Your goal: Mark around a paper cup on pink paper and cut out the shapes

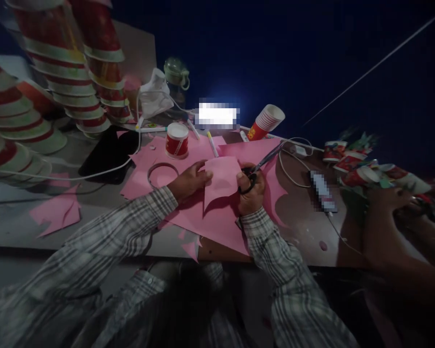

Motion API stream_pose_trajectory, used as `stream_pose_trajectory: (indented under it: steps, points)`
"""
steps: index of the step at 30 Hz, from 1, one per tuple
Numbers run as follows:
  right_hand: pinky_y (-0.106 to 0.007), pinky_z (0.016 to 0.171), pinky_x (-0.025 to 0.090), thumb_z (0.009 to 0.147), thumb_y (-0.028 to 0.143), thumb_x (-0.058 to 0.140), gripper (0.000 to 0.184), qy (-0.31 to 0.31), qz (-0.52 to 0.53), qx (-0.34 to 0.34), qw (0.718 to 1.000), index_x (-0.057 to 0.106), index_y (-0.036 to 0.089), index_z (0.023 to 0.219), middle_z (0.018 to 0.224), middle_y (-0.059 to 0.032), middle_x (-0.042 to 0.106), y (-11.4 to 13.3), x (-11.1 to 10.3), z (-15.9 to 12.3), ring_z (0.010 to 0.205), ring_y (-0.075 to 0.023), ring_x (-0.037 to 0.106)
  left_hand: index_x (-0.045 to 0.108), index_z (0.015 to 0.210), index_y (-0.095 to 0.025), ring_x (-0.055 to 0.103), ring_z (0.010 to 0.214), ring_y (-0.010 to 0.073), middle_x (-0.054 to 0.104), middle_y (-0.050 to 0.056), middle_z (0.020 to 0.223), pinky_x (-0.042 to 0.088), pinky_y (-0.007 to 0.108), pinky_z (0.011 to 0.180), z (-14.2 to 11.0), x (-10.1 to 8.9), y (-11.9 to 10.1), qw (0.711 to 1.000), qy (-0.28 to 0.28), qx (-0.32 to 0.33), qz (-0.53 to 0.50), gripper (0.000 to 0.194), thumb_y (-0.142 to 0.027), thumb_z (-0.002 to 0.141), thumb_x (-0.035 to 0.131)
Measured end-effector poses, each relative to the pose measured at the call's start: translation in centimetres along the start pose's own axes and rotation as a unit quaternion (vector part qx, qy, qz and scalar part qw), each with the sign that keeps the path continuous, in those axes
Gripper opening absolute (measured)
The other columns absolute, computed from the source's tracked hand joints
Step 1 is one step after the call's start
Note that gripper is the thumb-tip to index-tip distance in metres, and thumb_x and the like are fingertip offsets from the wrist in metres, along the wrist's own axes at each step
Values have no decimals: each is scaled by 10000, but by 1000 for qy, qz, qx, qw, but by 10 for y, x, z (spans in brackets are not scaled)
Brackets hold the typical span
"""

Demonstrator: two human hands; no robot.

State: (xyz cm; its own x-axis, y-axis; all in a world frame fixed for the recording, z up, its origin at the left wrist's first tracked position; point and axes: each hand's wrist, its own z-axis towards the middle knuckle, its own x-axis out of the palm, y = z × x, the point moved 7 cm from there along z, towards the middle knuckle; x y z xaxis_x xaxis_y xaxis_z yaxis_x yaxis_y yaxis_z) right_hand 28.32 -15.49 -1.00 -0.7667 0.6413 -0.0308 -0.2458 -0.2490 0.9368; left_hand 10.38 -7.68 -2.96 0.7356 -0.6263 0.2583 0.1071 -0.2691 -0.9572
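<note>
A cut piece of pink paper [222,179], with a curved lower edge, is held up between my hands. My left hand [191,181] pinches its left edge, thumb on top. My right hand [252,193] is closed around the black handles of a pair of scissors [266,158], its thumb by the paper's right edge; the blades point up and right, away from the piece. Beneath lie larger pink sheets [192,212]. Close to my left hand are a roll of tape [151,176] and an upside-down red paper cup [177,142].
Tall stacks of paper cups [63,72] stand at left, beside a black tablet [110,154]. Behind are markers [212,144] and a tilted cup stack [266,121]. A phone [322,188] with a cable lies right, near another person's arm [387,232]. Pink scraps [60,210] are scattered about.
</note>
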Motion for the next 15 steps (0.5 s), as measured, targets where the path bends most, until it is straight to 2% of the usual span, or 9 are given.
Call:
stream_pose_trajectory:
  steps: [1,4,7,9,12,15]
  points:
    - [-311,732,542,774,512,767,414,-6,-7,-7,1000,637,228,1045,871,-1,626,2,-1,1,754,-149,593,499,1455,-163,661,883,137,703,52,1000,545,262,864,-1,4,5,998,-18,-20,-53,733,-421,838,798]
    - [-303,691,544,795,529,746,412,-36,-22,-33,999,608,234,1049,863,-7,614,8,-4,1,739,-150,596,557,1380,-177,625,731,84,676,-6,889,541,201,741,-7,12,17,982,-69,-89,-154,623,-292,824,814]
    - [-322,729,562,806,526,749,413,-56,-17,-63,996,600,240,1064,880,-17,610,13,-5,-3,785,-166,619,627,1279,-164,657,758,111,698,5,864,568,223,757,-8,21,18,979,-46,-94,-176,540,-262,786,826]
    - [-331,751,568,793,520,774,430,-44,-2,-64,997,607,240,1074,902,-23,623,12,-2,-5,807,-172,627,639,1265,-158,698,869,147,741,42,949,585,265,853,-6,21,15,985,-37,-68,-151,559,-266,754,836]
    - [-330,743,562,774,540,792,483,8,0,-28,1000,629,234,1110,908,-11,636,2,3,-4,764,-157,607,574,1400,-184,703,1057,190,754,75,1140,564,306,966,-3,8,7,996,-63,-14,-57,725,-252,726,831]
    - [-328,771,553,761,562,788,534,28,-22,33,999,655,227,1154,876,16,626,-16,0,5,741,-141,579,513,1502,-210,655,1207,234,701,102,1324,546,329,1007,-2,2,-3,999,-16,18,21,847,-254,714,821]
